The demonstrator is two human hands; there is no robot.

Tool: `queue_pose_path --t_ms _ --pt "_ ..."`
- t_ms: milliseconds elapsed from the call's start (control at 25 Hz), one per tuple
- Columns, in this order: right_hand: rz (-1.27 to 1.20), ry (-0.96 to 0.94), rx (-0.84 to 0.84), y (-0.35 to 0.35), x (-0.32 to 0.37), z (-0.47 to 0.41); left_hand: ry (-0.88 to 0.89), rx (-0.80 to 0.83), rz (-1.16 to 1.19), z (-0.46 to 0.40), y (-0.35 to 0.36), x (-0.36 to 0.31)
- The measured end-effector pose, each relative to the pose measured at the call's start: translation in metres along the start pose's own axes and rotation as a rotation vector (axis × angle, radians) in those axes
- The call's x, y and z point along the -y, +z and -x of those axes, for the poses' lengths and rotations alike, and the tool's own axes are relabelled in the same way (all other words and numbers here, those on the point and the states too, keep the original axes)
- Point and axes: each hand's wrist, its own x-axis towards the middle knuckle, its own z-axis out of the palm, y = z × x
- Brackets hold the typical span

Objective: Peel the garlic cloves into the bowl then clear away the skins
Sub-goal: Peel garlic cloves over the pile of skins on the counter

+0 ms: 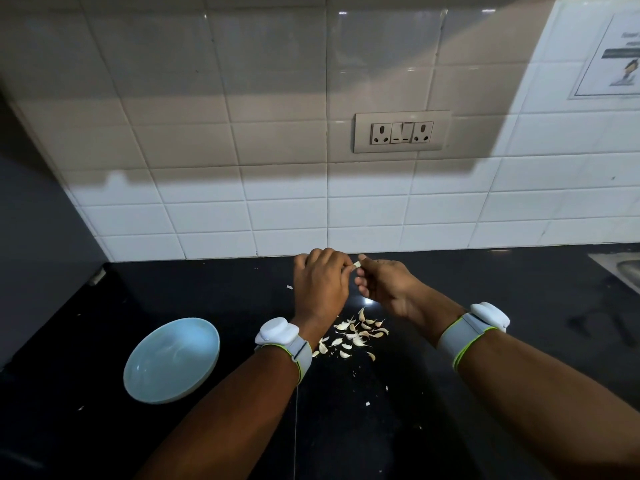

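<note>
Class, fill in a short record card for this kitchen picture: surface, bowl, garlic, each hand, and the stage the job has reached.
surface: black countertop against a white tiled wall
bowl: pale blue bowl, left of the arms, looks empty
garlic: pile of cloves on the counter below the hands
left hand: left hand pinches a garlic clove
right hand: right hand pinches the same clove
stage: peeling under way

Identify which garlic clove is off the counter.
The garlic clove pinched between the left hand and right hand; all other cloves lie on the black counter.
</note>
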Motion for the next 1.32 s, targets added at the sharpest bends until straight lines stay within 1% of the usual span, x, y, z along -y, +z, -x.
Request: queue_pose_path --t_ms 120,200,240,280,320,400,480,520,600,680,840,960,1080,1320 --pt "-0.037 0.081 0.003 -0.001 0.000 -0.002 0.032 0.013 -0.069 0.000 0.000 0.000" --pt "-0.068 0.069 -0.005 -0.001 -0.001 -0.003 0.005 0.050 -0.037 -0.001 0.002 0.001" --pt "-0.084 0.051 -0.012 -0.001 -0.001 -0.004 -0.028 0.085 0.014 -0.001 0.005 0.002" --pt "-0.087 0.025 -0.019 -0.001 -0.002 -0.005 -0.084 0.128 0.111 -0.001 0.008 0.004" --pt "-0.066 -0.005 -0.023 -0.003 -0.002 -0.006 -0.166 0.176 0.256 -0.001 0.011 0.005" --pt "0.031 -0.074 -0.019 -0.004 -0.005 -0.008 -0.379 0.252 0.554 -0.001 0.015 0.006" --pt "0.144 -0.146 0.013 -0.004 -0.007 -0.009 -0.572 0.352 0.766 -0.003 0.013 0.002" --pt "0.199 -0.182 0.032 -0.004 -0.007 -0.009 -0.633 0.413 0.850 -0.004 0.013 0.001" --pt "0.281 -0.252 0.060 -0.001 -0.007 -0.008 -0.668 0.480 0.941 -0.004 0.012 0.000" --pt "0.307 -0.301 0.059 0.002 -0.006 -0.006 -0.679 0.456 0.991 -0.003 0.013 -0.001" --pt "0.256 -0.337 0.101 0.004 -0.008 0.000 -0.676 0.331 1.016 -0.005 0.014 -0.003" --pt "0.252 -0.352 0.083 0.008 -0.009 0.002 -0.675 0.257 1.024 -0.005 0.016 -0.005" --pt "0.233 -0.363 0.066 0.013 -0.009 -0.001 -0.721 0.199 1.044 -0.007 0.014 -0.011" --pt "0.236 -0.424 0.039 0.012 -0.006 -0.002 -0.823 0.222 1.169 -0.015 0.008 -0.016"
